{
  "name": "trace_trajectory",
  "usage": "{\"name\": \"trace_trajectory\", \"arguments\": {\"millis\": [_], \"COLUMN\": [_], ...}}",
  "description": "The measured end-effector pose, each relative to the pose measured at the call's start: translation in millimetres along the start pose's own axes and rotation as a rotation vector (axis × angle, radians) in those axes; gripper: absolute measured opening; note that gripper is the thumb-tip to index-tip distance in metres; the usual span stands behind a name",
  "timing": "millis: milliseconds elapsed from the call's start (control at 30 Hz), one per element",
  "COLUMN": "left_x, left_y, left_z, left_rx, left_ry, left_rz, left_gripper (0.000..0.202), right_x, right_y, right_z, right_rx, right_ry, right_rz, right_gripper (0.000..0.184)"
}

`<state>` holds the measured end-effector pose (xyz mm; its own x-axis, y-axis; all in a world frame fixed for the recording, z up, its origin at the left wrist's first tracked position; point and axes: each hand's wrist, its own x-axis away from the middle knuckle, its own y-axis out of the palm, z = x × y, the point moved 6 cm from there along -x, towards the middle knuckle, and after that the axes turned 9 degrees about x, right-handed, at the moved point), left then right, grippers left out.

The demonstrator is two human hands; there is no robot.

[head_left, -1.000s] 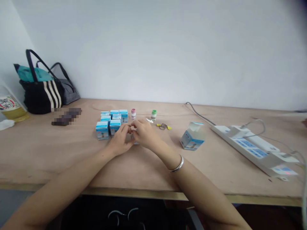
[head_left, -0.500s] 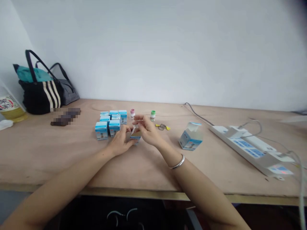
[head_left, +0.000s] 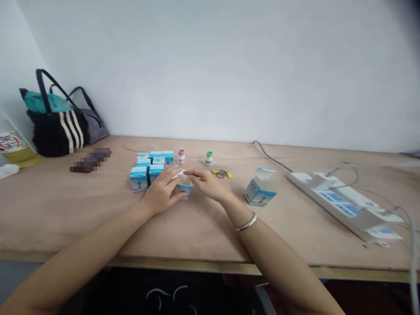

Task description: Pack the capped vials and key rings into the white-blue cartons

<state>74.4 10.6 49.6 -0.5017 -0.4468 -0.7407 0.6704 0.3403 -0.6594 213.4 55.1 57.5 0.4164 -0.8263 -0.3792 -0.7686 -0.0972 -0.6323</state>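
A small blue-and-white carton (head_left: pixel 184 191) stood upright on the plywood table (head_left: pixel 65 210), just right of a cluster of matching cartons (head_left: pixel 144 173). The left hand (head_left: pixel 160 191), fingers loosely spread, and the right hand (head_left: pixel 205 183), fingers almost flat, met at its top from either side. Whether either hand gripped it could not be told. Such light, two-sided contact suited steadying the carton clear of its neighbours.

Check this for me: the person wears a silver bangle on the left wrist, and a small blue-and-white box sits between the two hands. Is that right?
No: the silver bangle is on the right wrist, not the left, as the head view shows. The small blue-and-white box does sit between the left hand and the right hand.
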Motion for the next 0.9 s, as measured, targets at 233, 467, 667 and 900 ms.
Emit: {"name": "trace_trajectory", "arguments": {"millis": [233, 467, 667, 900], "left_x": [0, 1, 3, 3], "left_y": [0.4, 3.7, 3.2, 4.4], "left_z": [-3, -6, -6, -9], "left_rx": [-0.074, -0.075, -0.051, 0.003], "left_ry": [-0.046, -0.055, -0.057, -0.092], "left_rz": [-0.086, -0.071, -0.004, 0.023], "left_gripper": [0.036, 0.031, 0.024, 0.023], "right_x": [-21, -83, -95, -65], "right_y": [-2, -6, 10, -20], "right_z": [16, 46, 55, 35], "right_rx": [0.161, 0.421, 0.486, 0.45], "right_ry": [-0.036, -0.028, -0.01, -0.014], "right_rz": [0.053, 0.184, 0.239, 0.431], "right_gripper": [0.032, 0.042, 0.025, 0.006]}}
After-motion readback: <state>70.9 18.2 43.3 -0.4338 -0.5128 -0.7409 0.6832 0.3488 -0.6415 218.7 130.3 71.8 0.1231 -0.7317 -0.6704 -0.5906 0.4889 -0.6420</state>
